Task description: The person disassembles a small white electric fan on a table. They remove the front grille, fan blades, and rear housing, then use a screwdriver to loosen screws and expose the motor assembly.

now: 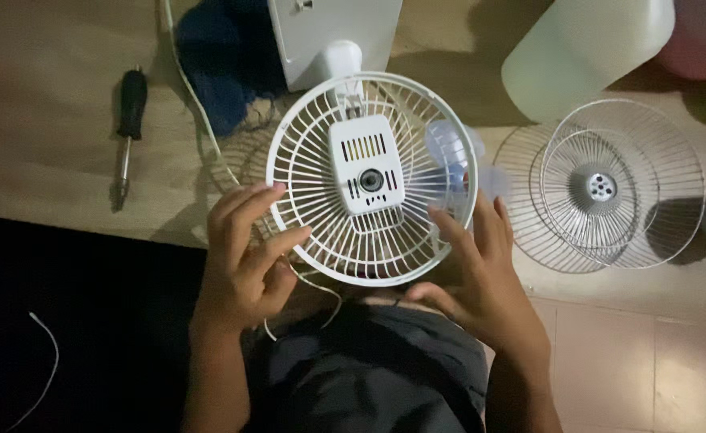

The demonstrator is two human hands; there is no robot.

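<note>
**Steadying the fan guard**

Head view: my left hand (244, 261) and right hand (477, 269) are both open, fingertips resting on the rim of the white rear guard (371, 178), which sits on the floor before my lap. Best kept level with even pressure on both sides. Front grille (609, 188) lies right; screwdriver (128, 132) left.

One head camera looks steeply down, close over the floor (64, 144).

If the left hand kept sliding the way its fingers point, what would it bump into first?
Most likely the white fan guard: the left hand already has its fingertips at the rim, pointing up and right toward the motor housing.
</note>
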